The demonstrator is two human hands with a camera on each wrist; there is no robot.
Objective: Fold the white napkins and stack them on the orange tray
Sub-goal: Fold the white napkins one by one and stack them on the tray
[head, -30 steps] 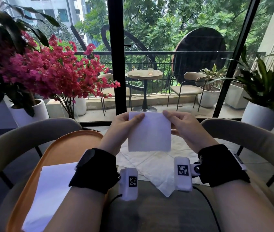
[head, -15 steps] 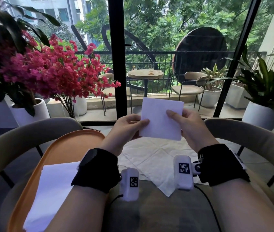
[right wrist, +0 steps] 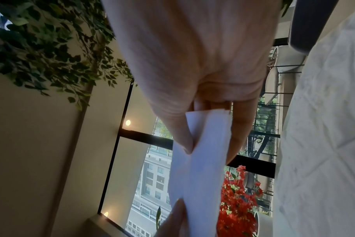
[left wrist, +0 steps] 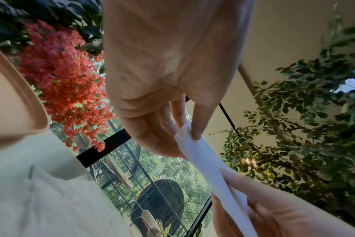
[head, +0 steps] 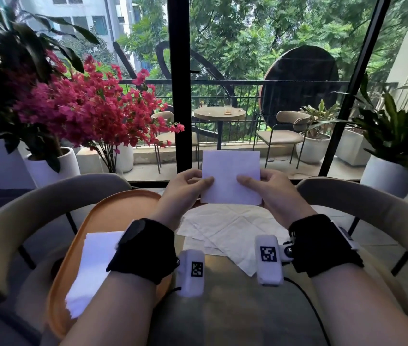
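Note:
I hold a folded white napkin [head: 230, 177] upright in the air over the far side of the table. My left hand [head: 188, 187] pinches its left edge between thumb and fingers, and my right hand [head: 267, 187] pinches its right edge. The wrist views show the same napkin [left wrist: 209, 168] [right wrist: 201, 160] edge-on between both thumbs. Several unfolded white napkins [head: 225, 231] lie spread on the table below my hands. The orange tray [head: 113, 211] sits at the left, with a folded white napkin stack [head: 90, 268] on it, partly hidden by my left forearm.
Two curved beige chair backs [head: 48, 203] [head: 362, 208] ring the far side of the table. Pink flowers [head: 85, 111] and potted plants [head: 395, 136] stand by the window [head: 178, 83] beyond.
The napkin rose away from the table and turned, from a tall square to tilted, then to level and held higher. Both hands shifted their pinch to its side edges.

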